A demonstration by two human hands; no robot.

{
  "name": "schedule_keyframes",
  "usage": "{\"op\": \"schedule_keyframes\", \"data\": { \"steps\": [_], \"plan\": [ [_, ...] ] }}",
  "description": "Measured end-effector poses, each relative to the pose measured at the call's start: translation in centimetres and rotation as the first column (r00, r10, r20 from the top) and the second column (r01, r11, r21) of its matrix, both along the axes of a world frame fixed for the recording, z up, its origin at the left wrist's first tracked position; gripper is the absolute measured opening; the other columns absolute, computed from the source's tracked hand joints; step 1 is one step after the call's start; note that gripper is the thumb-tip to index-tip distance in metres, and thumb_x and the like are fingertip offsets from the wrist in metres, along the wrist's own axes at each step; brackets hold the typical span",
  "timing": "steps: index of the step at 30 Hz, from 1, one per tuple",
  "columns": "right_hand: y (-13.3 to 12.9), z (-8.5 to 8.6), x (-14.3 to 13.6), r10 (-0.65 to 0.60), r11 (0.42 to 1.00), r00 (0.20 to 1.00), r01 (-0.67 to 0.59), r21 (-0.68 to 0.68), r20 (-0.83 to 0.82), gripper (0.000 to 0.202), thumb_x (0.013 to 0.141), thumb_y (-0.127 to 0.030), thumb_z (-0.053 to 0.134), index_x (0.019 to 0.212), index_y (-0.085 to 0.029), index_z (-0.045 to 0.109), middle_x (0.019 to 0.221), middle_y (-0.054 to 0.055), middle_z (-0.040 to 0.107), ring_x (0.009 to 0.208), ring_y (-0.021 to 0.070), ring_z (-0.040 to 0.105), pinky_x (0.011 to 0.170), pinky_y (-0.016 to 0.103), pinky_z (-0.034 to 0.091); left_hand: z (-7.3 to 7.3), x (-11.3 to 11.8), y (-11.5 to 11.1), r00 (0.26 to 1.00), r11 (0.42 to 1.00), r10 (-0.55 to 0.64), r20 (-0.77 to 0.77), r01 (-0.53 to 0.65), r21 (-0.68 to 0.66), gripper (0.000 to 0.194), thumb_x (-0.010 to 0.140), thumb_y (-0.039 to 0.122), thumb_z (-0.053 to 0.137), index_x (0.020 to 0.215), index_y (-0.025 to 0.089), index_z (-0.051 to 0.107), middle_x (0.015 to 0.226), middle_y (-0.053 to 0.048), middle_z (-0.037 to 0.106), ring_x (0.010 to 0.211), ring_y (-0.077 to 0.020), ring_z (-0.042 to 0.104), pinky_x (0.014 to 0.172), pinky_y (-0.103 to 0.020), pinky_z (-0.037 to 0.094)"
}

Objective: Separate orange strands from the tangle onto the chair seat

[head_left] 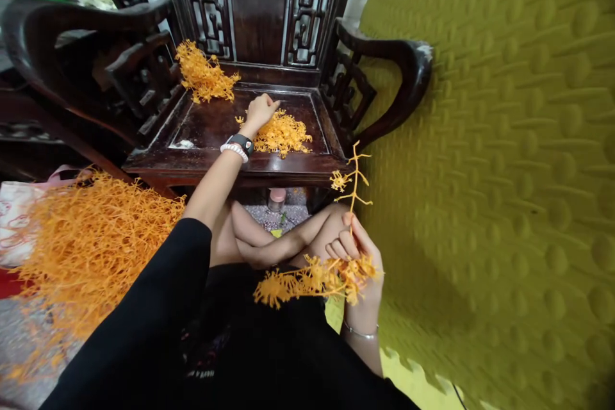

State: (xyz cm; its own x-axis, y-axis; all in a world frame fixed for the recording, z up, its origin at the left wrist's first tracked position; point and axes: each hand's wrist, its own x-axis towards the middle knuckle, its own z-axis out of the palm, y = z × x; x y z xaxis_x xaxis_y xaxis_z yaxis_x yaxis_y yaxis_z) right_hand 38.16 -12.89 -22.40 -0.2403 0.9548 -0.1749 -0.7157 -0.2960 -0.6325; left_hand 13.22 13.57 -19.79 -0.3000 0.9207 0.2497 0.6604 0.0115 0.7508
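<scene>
My left hand (262, 110) is over the seat of a dark wooden chair (230, 170), at the upper left edge of a pile of small orange plastic flower pieces (284, 134). Its fingers are curled together; what they hold, if anything, is hidden. Above my right thigh, my right hand (353, 246) pinches an orange branched stem (355, 182) that points upward and bears one flower piece at its left. A longer orange sprig (307, 282) full of flower pieces hangs to the left from the same hand.
A second orange bunch (204, 73) lies at the seat's back left corner. On the left by my arm stands a large heap of bare orange stems (100, 250). A green bumpy mat (504, 173) covers the right side. Beneath the chair is a pink-lidded jar (277, 199).
</scene>
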Motion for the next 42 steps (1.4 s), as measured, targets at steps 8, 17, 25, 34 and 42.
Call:
{"op": "schedule_keyframes", "data": {
  "steps": [8, 17, 25, 34, 42],
  "plan": [
    [-1.4, -0.5, 1.0, 0.132, 0.989, 0.983, -0.140, 0.056, 0.125, 0.020, 0.090, -0.034, 0.056, 0.075, -0.022, 0.052, 0.042, -0.012, 0.017, 0.035, 0.0067, 0.009, 0.035, 0.020, 0.020, 0.0, 6.8, -15.9, 0.609, 0.723, -0.671, 0.423, 0.664, 0.192, 0.054, 0.098, 0.052, 0.025, 0.090, 0.014, 0.062, 0.087, -0.008, 0.069, 0.074, -0.0115, 0.063, 0.070, -0.023, 0.047],
    [-3.8, -2.3, 1.2, 0.229, 0.969, 0.950, -0.242, 0.040, 0.211, 0.018, 0.092, -0.031, 0.053, 0.080, -0.019, 0.060, 0.045, -0.010, 0.019, 0.039, 0.0058, 0.010, 0.039, 0.023, 0.015, -3.5, 8.8, -24.2, 0.751, 0.770, -0.616, 0.237, 0.513, 0.379, 0.043, 0.096, 0.043, 0.042, 0.063, 0.016, 0.049, 0.056, 0.003, 0.046, 0.051, -0.0072, 0.040, 0.052, -0.021, 0.034],
    [-3.7, -3.7, -0.6, 0.393, 0.909, 0.836, -0.417, -0.023, 0.383, 0.021, 0.089, -0.039, 0.057, 0.085, -0.019, 0.059, 0.044, -0.010, 0.024, 0.039, 0.0066, 0.016, 0.038, 0.022, 0.015, -5.4, 4.8, -23.7, 0.960, 0.872, -0.208, 0.189, 0.094, 0.480, 0.050, 0.093, 0.039, 0.050, 0.050, 0.015, 0.048, 0.045, 0.006, 0.038, 0.042, -0.0044, 0.032, 0.046, -0.021, 0.024],
    [-3.4, -2.7, -0.6, 0.364, 0.921, 0.858, -0.391, 0.001, 0.363, 0.021, 0.088, -0.038, 0.058, 0.082, -0.018, 0.061, 0.043, -0.010, 0.022, 0.038, 0.0061, 0.014, 0.036, 0.019, 0.014, -5.0, 3.9, -24.1, 0.986, 0.865, -0.164, 0.040, 0.124, 0.487, 0.053, 0.094, 0.045, 0.046, 0.049, 0.017, 0.039, 0.047, 0.004, 0.035, 0.046, -0.0073, 0.033, 0.051, -0.025, 0.026],
    [-4.0, -2.7, 0.0, 0.348, 0.922, 0.847, -0.388, 0.020, 0.402, 0.021, 0.088, -0.038, 0.058, 0.081, -0.018, 0.062, 0.043, -0.010, 0.023, 0.038, 0.0055, 0.013, 0.036, 0.020, 0.014, -4.7, 4.3, -25.2, 0.977, 0.866, -0.214, 0.015, 0.183, 0.465, 0.055, 0.093, 0.049, 0.047, 0.048, 0.017, 0.040, 0.047, 0.003, 0.035, 0.047, -0.0082, 0.033, 0.052, -0.027, 0.026]
  ]
}}
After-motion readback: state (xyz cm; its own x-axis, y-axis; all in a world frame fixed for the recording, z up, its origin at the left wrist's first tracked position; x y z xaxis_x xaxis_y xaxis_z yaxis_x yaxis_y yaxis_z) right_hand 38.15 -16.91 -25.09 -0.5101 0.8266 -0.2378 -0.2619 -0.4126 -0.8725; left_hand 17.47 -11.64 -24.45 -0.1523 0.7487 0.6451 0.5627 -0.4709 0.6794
